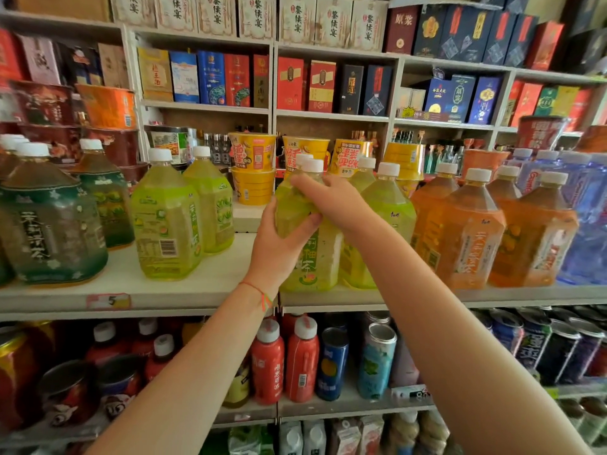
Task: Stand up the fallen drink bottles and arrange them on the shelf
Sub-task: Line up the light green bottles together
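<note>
Basically the green tea bottle [308, 231] is standing upright at the front edge of the middle shelf [197, 290], white cap up, label facing out, base sitting on the board as far as I can tell. It's slotting in just left of two more green bottles [384, 221] and well apart from the other green pair [170, 218] further left, so a bare gap is sitting between the two groups. Dark green bottles [52, 218] at far left and orange bottles [469, 231] at right are all standing too; I'm not seeing any bottle lying down on this shelf, so the standing-up part is looking mostly done and what's left is likely closing the gap and squaring the row. Left hand [279, 244] is wrapping the bottle's left side at mid body, thumb curling across the front. Right hand [331, 198] is coming in over the top, fingers curling down over the shoulder just under the cap. Both forearms are reaching up and forward from below, converging on the bottle. Noodle cups [253, 169] are stacking behind it; red bottles [285, 362] and cans are sitting on the shelf below.
</note>
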{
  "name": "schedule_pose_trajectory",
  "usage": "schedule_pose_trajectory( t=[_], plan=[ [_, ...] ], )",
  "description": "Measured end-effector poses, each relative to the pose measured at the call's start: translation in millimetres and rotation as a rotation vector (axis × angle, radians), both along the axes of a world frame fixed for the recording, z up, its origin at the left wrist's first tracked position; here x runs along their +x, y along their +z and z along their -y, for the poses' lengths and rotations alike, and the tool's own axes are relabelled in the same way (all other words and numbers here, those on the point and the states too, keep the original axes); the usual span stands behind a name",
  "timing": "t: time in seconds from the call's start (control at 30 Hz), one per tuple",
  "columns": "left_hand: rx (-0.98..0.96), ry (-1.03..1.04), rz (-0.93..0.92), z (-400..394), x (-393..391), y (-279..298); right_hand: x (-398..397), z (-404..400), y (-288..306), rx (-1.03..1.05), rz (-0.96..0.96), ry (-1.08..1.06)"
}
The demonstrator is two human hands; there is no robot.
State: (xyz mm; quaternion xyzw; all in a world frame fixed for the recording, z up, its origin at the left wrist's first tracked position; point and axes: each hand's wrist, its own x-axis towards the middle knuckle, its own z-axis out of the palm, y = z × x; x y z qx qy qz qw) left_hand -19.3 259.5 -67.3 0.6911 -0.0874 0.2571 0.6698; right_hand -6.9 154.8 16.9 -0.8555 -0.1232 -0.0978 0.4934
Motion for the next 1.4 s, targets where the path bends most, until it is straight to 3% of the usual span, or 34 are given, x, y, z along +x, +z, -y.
schedule_pose_trajectory(
  t=[0.17,0.33,0.7,0.73,0.8,0.93,0.97,1.03,1.1,1.2,1.3,1.4],
  plan=[
    [-0.052,-0.019,-0.026,-11,-2,0,-12,-6,-23,0.35,-0.058,0.037],
    [-0.217,-0.092,-0.203,-20,11,5,-6,-9,-51,0.647,-0.293,0.035],
    [-0.263,-0.099,-0.231,-31,33,-16,-17,-13,-53,0.63,-0.325,-0.006],
    [-0.225,-0.075,-0.217,-31,25,-11,-21,-15,-51,0.594,-0.239,-0.025],
    [-0.097,0.044,-0.11,-29,3,3,-28,-21,-48,0.52,0.122,-0.083],
    [0.307,0.651,0.395,-60,-29,16,-34,-46,-47,0.226,0.947,-0.112],
    [0.38,0.773,0.456,-74,-29,16,-32,-55,-51,0.151,1.078,-0.076],
    [0.426,0.911,0.391,-106,-25,15,-35,-77,-61,0.058,1.169,0.022],
    [0.408,0.884,0.2,-133,-23,17,-37,-98,-73,-0.019,1.072,0.087],
    [0.35,0.616,-0.021,-165,-23,21,-22,-130,-80,-0.099,0.615,0.115],
    [0.274,0.489,-0.067,-186,-26,22,10,-152,-66,0.024,0.193,0.083],
    [0.243,0.432,-0.038,-201,-29,17,35,-167,-51,0.126,0.073,0.019]
  ],
)
